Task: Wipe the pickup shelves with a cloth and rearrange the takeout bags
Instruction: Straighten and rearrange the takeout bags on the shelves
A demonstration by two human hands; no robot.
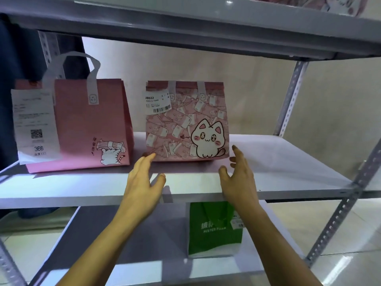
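A pink takeout bag with a white cat print (pixel 186 122) stands upright on the white middle shelf (pixel 288 168), a barcode label on its upper left. My left hand (pixel 142 180) reaches to its lower left corner, fingertips touching the bag's edge, fingers fairly straight. My right hand (pixel 239 174) is spread just off the bag's lower right corner, apart from it. A plain pink bag with white handles (pixel 90 124) and a long receipt stands to the left on the same shelf. No cloth is in view.
A green pizza bag (pixel 214 230) stands on the lower shelf (pixel 132 244) beneath my right arm. Perforated metal uprights (pixel 288 100) frame the rack at right. The upper shelf (pixel 185 23) overhangs close above. Dark fabric hangs at far left.
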